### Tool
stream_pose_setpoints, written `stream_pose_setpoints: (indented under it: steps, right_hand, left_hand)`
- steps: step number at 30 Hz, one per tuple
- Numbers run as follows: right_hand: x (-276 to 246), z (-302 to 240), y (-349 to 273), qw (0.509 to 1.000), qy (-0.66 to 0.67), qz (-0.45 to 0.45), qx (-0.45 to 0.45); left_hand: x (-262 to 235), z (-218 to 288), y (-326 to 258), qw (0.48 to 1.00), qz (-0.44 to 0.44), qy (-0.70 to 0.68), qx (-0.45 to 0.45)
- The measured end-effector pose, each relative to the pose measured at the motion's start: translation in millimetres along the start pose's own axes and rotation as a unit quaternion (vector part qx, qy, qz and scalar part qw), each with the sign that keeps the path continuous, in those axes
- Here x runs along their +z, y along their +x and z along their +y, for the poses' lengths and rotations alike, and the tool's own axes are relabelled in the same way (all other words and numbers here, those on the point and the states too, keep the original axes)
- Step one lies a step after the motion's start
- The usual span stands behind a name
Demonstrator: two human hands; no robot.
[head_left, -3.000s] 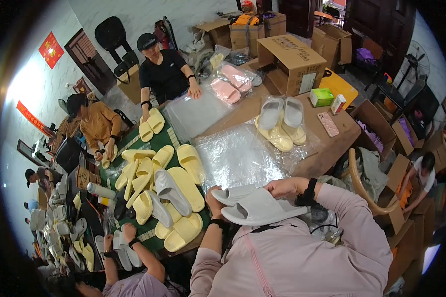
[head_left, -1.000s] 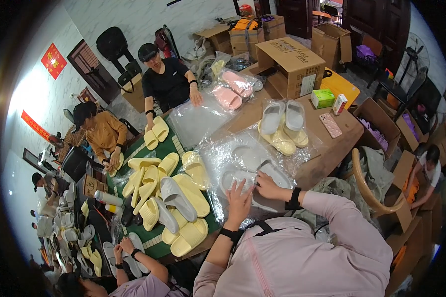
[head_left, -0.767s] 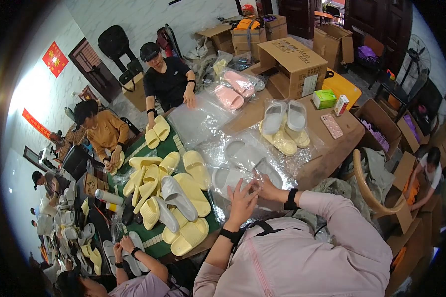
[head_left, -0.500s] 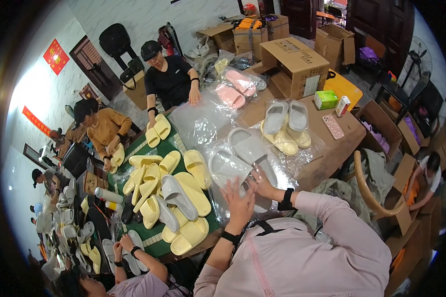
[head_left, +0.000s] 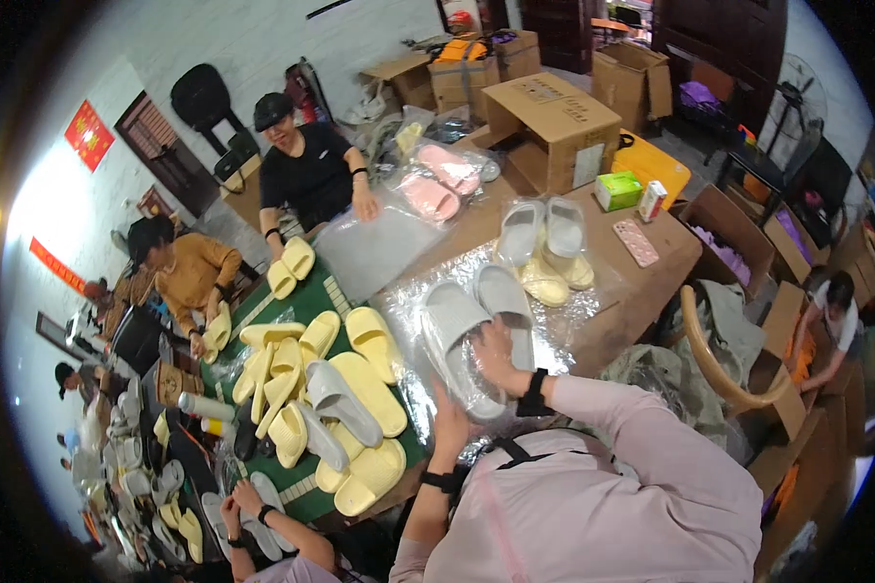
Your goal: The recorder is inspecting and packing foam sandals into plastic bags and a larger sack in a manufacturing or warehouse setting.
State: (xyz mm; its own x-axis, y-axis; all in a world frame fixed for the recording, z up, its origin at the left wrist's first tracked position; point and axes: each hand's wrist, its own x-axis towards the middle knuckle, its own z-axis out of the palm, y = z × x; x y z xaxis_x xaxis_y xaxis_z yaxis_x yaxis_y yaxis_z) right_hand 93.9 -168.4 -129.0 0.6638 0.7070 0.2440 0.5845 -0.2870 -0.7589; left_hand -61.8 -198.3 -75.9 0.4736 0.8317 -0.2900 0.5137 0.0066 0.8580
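A pair of grey slippers [head_left: 454, 325] lies side by side on clear plastic film [head_left: 413, 340] in front of me. My right hand [head_left: 497, 356] is over the pair, its fingers closed at the strap opening of the left slipper; the fingertips are partly hidden. My left hand [head_left: 448, 425] rests on edge at the film's near left side, beside the heel end, fingers stretched out and holding nothing I can see. To the left, a heap of yellow slippers [head_left: 374, 394] and a few grey ones sits on a green mat [head_left: 301, 486].
Bagged grey-and-yellow pairs [head_left: 544, 243], a pink bagged pair [head_left: 437, 185], a phone [head_left: 636, 243], a green box [head_left: 617, 190] and an open carton [head_left: 554, 121] stand on the table. Co-workers sit across and at left. A curved wooden chair rail [head_left: 695, 340] is at right.
My left hand has drawn back from the grey slippers toward the near edge. My right hand has moved onto the left slipper. The pair now lies straighter, and the whole view has shifted slightly.
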Motion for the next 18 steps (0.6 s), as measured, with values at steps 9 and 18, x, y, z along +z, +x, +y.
stream_pose_setpoints:
  steps: [9,18]
  right_hand:
    - [14.5,6.4,15.4,0.975,-0.044,-0.211,0.054]
    - [14.0,5.6,36.7,0.962,-0.151,-0.128,-0.187]
  left_hand:
    - [-13.5,-23.9,6.6,0.882,-0.094,-0.450,-0.103]
    - [2.3,-27.5,24.5,0.935,-0.182,-0.241,-0.188]
